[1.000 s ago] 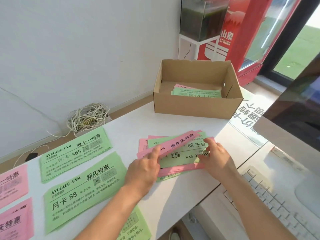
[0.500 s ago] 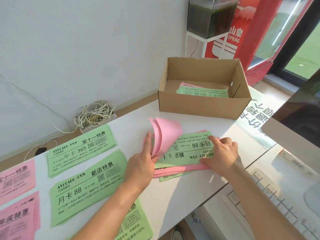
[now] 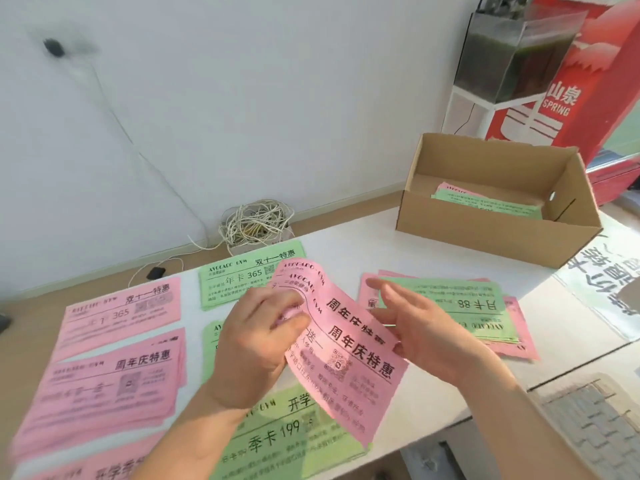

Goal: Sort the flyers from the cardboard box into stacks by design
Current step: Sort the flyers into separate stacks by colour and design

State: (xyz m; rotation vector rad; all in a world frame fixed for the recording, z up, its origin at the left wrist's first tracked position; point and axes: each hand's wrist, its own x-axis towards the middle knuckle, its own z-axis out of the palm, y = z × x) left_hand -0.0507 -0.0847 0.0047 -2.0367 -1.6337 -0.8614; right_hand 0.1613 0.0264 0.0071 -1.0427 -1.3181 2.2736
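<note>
My left hand (image 3: pixel 258 344) grips pink flyers (image 3: pixel 349 355) by their left edge and holds them curved above the table. My right hand (image 3: pixel 420 332) touches their right edge, fingers spread. An unsorted pile (image 3: pixel 464 304) of green and pink flyers lies to the right, a green one on top. Sorted stacks lie on the left: two pink stacks (image 3: pixel 121 313) (image 3: pixel 114 382), a green stack (image 3: pixel 239 278) behind my hands and a green one (image 3: pixel 284 441) at the near edge. The cardboard box (image 3: pixel 491 233) at the back right holds more flyers (image 3: pixel 485 202).
A coil of white cable (image 3: pixel 256 220) lies by the wall behind the table. A keyboard (image 3: pixel 595 420) sits at the lower right. A red cooler (image 3: pixel 571 81) and a dark tank (image 3: pixel 512 46) stand behind the box. A printed sheet (image 3: pixel 602 275) lies right of the box.
The left hand lifted pink flyers off the unsorted pile and carried them left and up. The right hand left the pile and came to the flyers' edge. The view swung left.
</note>
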